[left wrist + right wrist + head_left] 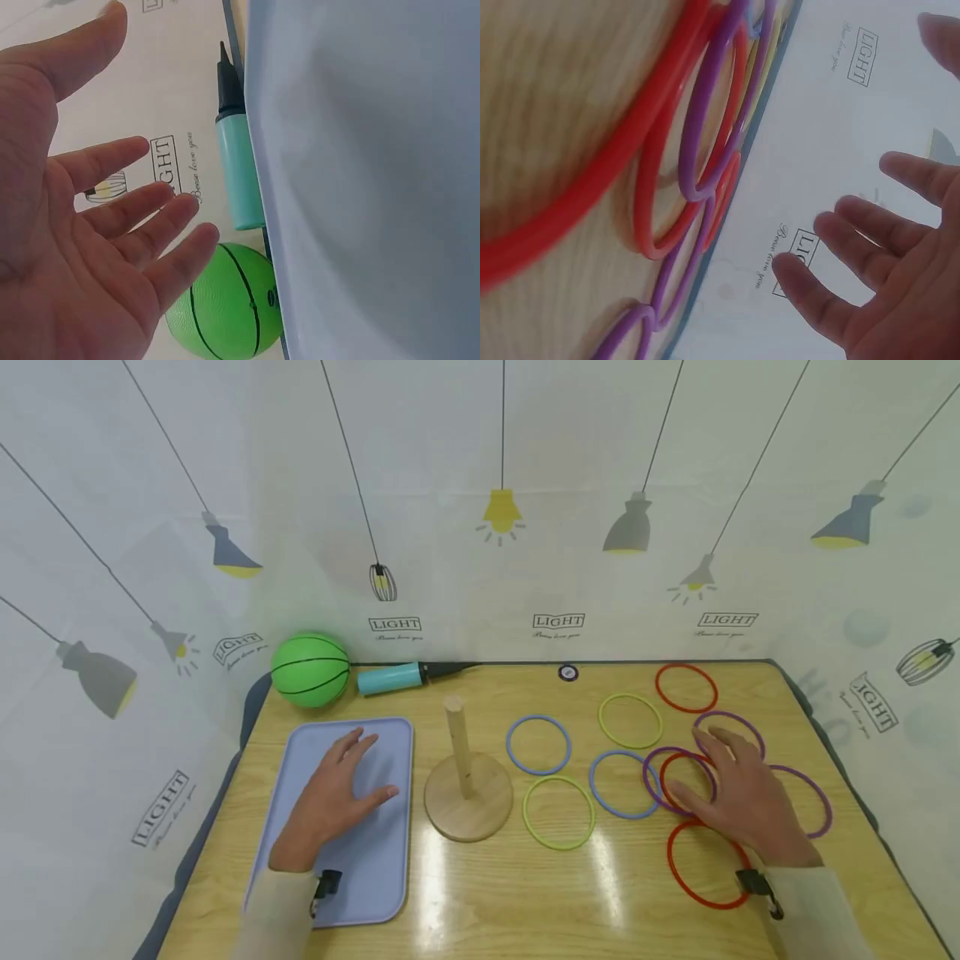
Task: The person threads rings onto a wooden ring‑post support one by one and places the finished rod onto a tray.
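Now left hand (pixel 333 802) and right hand (pixel 744 797) hover, fingers spread apart

I see the left above the blue tray (pixel 367 881), the right above red and purple rings (pixel 609 157). Between them, a wooden peg (pixel 460 756) stands on the bench (pixel 525 906).

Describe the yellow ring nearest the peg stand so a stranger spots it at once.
On the wooden table, find the lavender tray at left, then the wooden peg stand just right of it. Right of the stand's round base lies the yellow ring. Its colour sets it apart from the blue rings beside it, and the other yellow ring lies farther back.
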`<control>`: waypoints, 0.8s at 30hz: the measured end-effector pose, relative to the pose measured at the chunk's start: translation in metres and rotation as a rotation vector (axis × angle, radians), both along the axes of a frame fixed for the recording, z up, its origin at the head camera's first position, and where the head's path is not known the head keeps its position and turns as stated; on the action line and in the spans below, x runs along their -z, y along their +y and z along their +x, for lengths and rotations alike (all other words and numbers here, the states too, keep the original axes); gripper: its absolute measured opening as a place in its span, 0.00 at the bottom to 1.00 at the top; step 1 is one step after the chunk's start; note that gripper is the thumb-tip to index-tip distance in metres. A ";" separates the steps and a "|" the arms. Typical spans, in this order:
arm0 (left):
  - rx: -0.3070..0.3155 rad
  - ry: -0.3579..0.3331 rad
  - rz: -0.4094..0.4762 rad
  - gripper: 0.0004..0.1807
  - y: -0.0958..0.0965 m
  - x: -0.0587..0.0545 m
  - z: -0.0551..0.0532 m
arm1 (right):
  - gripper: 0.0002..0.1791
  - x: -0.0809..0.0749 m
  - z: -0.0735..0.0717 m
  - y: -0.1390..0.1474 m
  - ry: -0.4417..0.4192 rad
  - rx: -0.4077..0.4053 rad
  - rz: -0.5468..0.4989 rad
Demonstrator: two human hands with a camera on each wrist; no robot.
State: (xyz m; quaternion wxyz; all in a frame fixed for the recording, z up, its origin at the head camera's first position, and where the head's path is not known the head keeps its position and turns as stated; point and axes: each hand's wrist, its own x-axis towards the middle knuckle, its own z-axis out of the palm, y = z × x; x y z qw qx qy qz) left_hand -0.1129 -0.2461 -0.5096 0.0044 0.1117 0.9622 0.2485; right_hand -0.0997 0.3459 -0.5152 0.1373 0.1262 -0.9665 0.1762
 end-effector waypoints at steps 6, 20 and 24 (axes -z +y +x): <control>0.035 0.007 0.095 0.46 0.013 0.004 -0.002 | 0.45 0.003 0.012 0.003 -0.118 0.003 -0.087; 0.097 -0.115 0.291 0.40 0.047 0.014 -0.007 | 0.29 0.018 0.039 0.020 -0.132 0.004 -0.215; 0.116 -0.128 0.324 0.39 0.054 0.015 -0.008 | 0.25 0.018 0.045 0.026 -0.214 0.032 -0.257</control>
